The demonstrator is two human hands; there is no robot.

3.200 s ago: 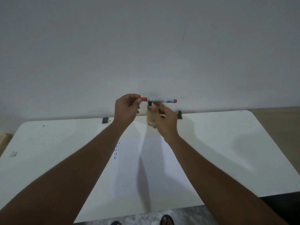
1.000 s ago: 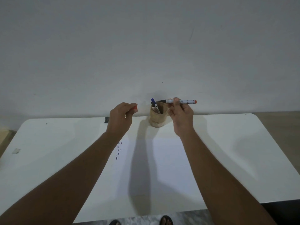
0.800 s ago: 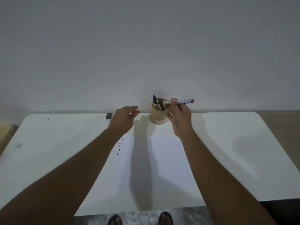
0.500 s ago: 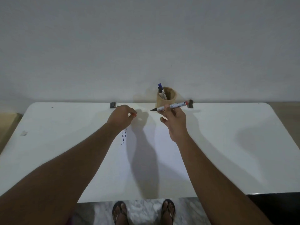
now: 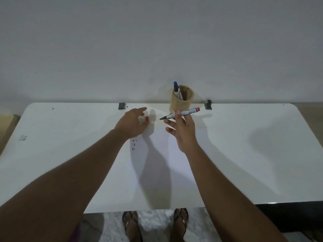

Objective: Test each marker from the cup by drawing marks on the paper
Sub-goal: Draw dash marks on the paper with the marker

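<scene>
Markers number two: right hand [image 5: 181, 130] pinches one [image 5: 180, 114], another [image 5: 178, 90] in cup [image 5: 183, 102]; left hand [image 5: 132, 124] holds red cap [image 5: 147, 118]

Uncapped white marker w/ red end [image 5: 180, 113] held near-level above white paper sheet [image 5: 157, 163], tip left. Blue-capped marker [image 5: 177, 90] upright in tan wooden cup [image 5: 182, 100]. Small red cap [image 5: 147, 118] in left fingers.

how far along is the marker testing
Done: short dark dashes already sit on the paper. In hand: the right hand holds an uncapped red-ended marker; the left hand holds its red cap. Left: a blue-capped marker waits in the cup.
</scene>
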